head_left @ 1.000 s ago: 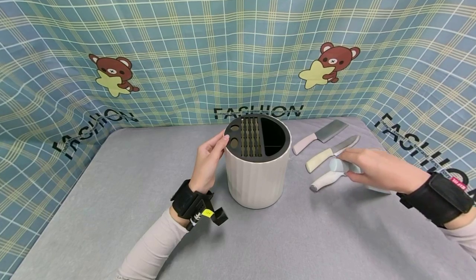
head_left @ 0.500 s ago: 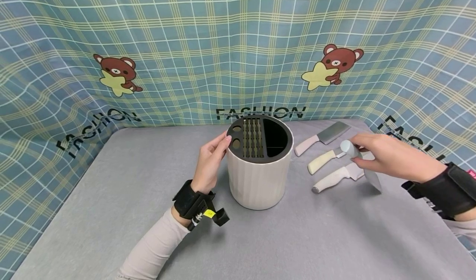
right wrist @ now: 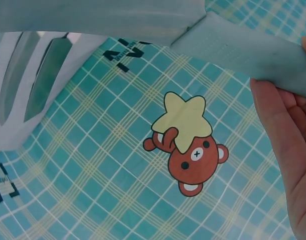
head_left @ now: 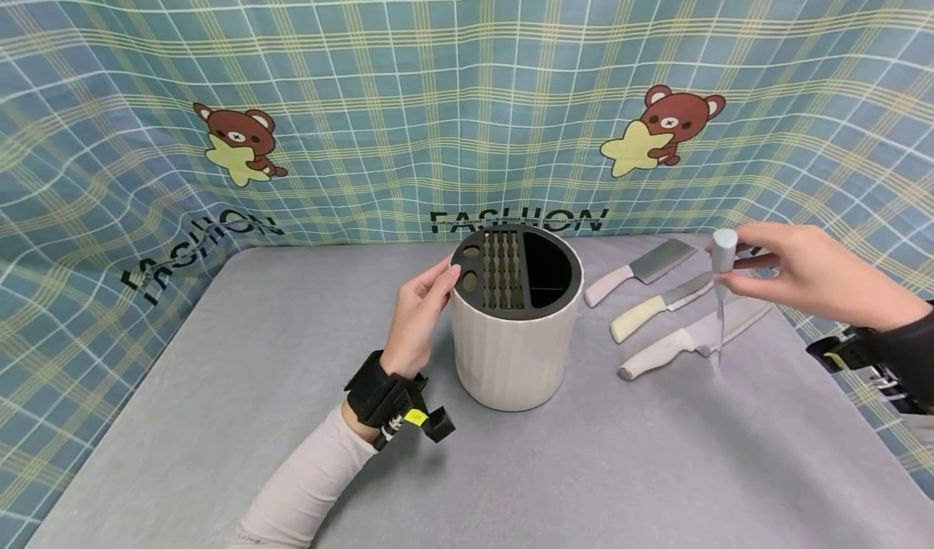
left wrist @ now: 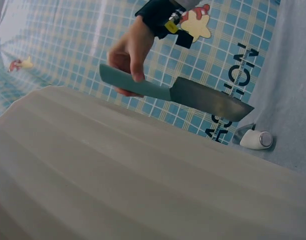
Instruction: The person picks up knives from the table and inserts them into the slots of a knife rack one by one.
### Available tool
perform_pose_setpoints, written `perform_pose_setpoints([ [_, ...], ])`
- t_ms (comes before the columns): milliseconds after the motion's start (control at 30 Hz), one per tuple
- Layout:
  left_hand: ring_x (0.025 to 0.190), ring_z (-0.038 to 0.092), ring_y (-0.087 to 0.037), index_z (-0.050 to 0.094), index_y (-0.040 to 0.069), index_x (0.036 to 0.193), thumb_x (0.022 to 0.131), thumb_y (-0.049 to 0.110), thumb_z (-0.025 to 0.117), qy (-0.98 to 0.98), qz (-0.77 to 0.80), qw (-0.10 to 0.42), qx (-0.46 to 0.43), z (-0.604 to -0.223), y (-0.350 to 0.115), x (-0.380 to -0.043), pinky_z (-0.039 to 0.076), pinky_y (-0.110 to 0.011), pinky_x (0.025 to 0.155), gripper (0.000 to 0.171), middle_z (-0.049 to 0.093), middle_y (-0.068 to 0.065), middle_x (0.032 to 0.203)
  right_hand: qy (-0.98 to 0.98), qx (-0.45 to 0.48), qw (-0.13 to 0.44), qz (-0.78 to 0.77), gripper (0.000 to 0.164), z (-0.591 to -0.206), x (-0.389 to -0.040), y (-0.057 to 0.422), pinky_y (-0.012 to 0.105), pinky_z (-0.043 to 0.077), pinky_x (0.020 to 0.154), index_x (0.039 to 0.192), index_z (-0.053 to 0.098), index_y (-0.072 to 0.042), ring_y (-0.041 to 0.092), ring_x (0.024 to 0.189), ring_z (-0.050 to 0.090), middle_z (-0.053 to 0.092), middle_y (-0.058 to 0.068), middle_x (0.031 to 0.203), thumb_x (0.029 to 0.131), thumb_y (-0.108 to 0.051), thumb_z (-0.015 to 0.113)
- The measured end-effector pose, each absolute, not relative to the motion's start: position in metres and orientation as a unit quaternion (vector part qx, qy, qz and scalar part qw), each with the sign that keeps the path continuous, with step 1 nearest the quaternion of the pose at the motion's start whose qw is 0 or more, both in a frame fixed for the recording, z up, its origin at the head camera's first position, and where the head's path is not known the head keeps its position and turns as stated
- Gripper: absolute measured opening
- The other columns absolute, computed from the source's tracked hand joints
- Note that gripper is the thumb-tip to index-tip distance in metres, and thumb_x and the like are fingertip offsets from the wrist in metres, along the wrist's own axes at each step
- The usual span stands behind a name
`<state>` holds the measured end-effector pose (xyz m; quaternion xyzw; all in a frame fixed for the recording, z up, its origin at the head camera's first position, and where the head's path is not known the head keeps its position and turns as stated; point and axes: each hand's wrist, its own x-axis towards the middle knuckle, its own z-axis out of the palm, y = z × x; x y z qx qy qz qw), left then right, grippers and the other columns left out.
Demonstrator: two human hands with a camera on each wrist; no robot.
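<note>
In the head view my left hand (head_left: 416,322) holds the upper left side of a white ribbed knife block (head_left: 511,362), its thumb at the black slotted top (head_left: 503,289) and its fingers partly hidden behind. My right hand (head_left: 810,269) grips a kitchen knife by its pale blue-green handle (head_left: 724,249), with the blade pointing down over the other knives. The left wrist view shows that knife's broad blade (left wrist: 208,100) from the side, in front of the curtain. Blade and handle (right wrist: 243,52) cross the top of the right wrist view, fingers around the handle's end.
Right of the block lie a cleaver (head_left: 642,269) with a pinkish handle, a cream-handled knife (head_left: 657,307) and a white-handled knife (head_left: 679,346) on the grey cloth (head_left: 182,387). A plaid curtain (head_left: 365,127) rises behind and at both sides.
The right hand has lifted the blue-green-handled knife off the cloth, moved right and turned it blade down. The left hand has stayed on the knife block.
</note>
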<state>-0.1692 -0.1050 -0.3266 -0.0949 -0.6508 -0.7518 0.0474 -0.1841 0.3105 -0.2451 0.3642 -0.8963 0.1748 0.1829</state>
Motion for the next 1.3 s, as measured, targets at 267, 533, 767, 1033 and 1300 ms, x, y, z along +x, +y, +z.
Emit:
perform_pose_setpoints([
  [267, 0.138, 0.039, -0.011, 0.045, 0.005, 0.144, 0.101, 0.027, 0.054, -0.650, -0.753, 0.042, -0.095, -0.327, -0.103, -0.169, 0.035, -0.025, 0.116, 0.049, 0.042, -0.003, 0.151, -0.919, 0.251, 0.176, 0.249, 0.026, -0.240, -0.182, 0.321, 0.000, 0.047, 0.060, 0.094, 0.066, -0.008, -0.018, 0.076, 0.056, 0.057, -0.023, 0.089, 0.076, 0.008, 0.076],
  [533, 0.140, 0.037, -0.017, 0.044, 0.001, 0.144, 0.102, 0.022, 0.052, -0.652, -0.751, 0.048, -0.096, -0.327, -0.102, -0.171, 0.035, -0.027, 0.116, 0.048, 0.041, -0.008, 0.151, -0.927, 0.144, 0.162, 0.307, 0.017, -0.237, -0.185, 0.329, 0.000, 0.045, 0.058, 0.100, 0.066, -0.002, -0.021, 0.076, 0.054, 0.054, -0.035, 0.093, 0.089, -0.013, 0.072],
  [767, 0.139, 0.039, -0.015, 0.045, 0.002, 0.143, 0.102, 0.022, 0.052, -0.655, -0.749, 0.049, -0.089, -0.327, -0.102, -0.171, 0.035, -0.027, 0.116, 0.047, 0.044, -0.007, 0.150, -0.920, 0.108, 0.177, 0.331, 0.017, -0.239, -0.185, 0.329, 0.009, 0.038, 0.051, 0.097, 0.066, -0.007, -0.018, 0.076, 0.054, 0.053, -0.039, 0.098, 0.090, -0.022, 0.071],
  [1033, 0.140, 0.038, -0.017, 0.044, 0.002, 0.144, 0.102, 0.022, 0.052, -0.657, -0.747, 0.048, -0.088, -0.327, -0.103, -0.171, 0.034, -0.028, 0.117, 0.048, 0.042, -0.008, 0.151, -0.884, 0.098, 0.183, 0.418, 0.013, -0.239, -0.186, 0.325, -0.001, 0.043, 0.067, 0.100, 0.068, -0.005, -0.011, 0.095, 0.055, 0.060, -0.030, 0.104, 0.090, -0.014, 0.070],
  [1300, 0.141, 0.036, -0.018, 0.043, 0.000, 0.144, 0.102, 0.022, 0.051, -0.656, -0.748, 0.050, -0.090, -0.327, -0.104, -0.171, 0.033, -0.029, 0.118, 0.049, 0.041, -0.010, 0.151, -0.784, 0.135, 0.179, 0.579, 0.027, -0.237, -0.190, 0.325, 0.001, 0.049, 0.081, 0.115, 0.067, 0.000, -0.002, 0.100, 0.063, 0.070, -0.011, 0.107, 0.088, 0.006, 0.065],
])
